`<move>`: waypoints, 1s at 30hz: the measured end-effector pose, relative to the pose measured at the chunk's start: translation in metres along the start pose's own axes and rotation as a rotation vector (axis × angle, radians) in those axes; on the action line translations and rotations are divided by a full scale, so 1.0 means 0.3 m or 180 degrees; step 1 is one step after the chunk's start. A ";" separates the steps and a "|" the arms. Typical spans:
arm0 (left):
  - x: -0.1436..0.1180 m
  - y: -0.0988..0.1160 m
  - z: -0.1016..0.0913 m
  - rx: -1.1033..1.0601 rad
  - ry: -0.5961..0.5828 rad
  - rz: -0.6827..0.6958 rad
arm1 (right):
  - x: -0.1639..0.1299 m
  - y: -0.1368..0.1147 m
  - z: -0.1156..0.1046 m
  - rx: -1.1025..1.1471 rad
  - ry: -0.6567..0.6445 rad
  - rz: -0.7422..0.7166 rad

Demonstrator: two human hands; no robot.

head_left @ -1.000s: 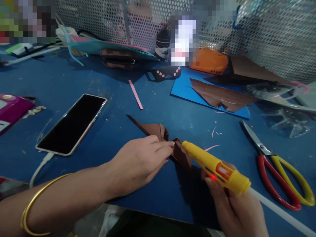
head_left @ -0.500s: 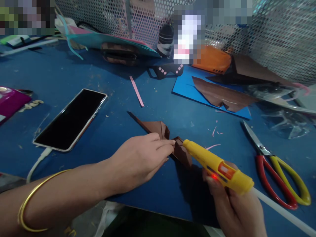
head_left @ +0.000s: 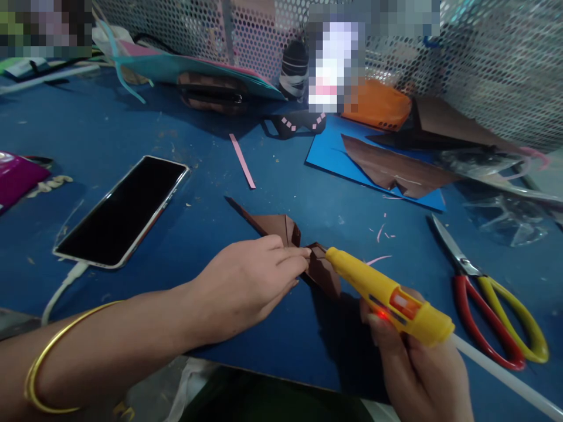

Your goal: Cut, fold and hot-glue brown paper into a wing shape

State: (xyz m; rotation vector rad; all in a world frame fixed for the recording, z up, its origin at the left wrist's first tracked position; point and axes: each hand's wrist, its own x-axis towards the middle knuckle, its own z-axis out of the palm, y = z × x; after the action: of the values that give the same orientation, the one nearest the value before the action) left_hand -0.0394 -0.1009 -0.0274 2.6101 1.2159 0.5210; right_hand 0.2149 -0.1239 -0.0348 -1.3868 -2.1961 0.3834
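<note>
My left hand [head_left: 259,275] lies over a folded brown paper piece [head_left: 324,272], its fingers closed together and pressing on the middle. One pointed end of the piece reaches up and left past my knuckles. In my right hand [head_left: 417,363] is a yellow glue gun [head_left: 373,284] with a red light glowing on its side. Its nozzle meets, or nearly meets, the right part of the brown paper, just beside my left fingertips. A long white glue stick [head_left: 505,375] sticks out of the gun's back end. My fingers around the handle are partly hidden.
Scissors [head_left: 472,266] with red and yellow handles lie at right. A phone [head_left: 123,214] on a charging cable lies at left. Farther back are a pink strip [head_left: 242,161], dark glasses [head_left: 299,124], and cut brown paper [head_left: 396,167] on a blue sheet [head_left: 325,153]. Metal mesh [head_left: 259,35] closes the back.
The whole view has shifted very slightly. Both hands, the glue gun and the brown paper keep nearly the same positions relative to each other.
</note>
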 end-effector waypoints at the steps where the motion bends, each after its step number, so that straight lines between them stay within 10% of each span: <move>1: 0.000 0.000 0.000 -0.0005 0.0002 0.0007 | 0.000 -0.002 0.001 0.0005 0.0000 0.0031; 30: -0.002 -0.008 0.001 -0.0131 -0.0070 -0.0009 | -0.003 -0.006 -0.005 -0.0085 -0.0102 -0.0116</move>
State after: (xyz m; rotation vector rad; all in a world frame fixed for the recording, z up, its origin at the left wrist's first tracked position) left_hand -0.0413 -0.0998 -0.0286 2.5727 1.1894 0.5100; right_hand 0.2147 -0.1255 -0.0328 -1.3613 -2.2569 0.3669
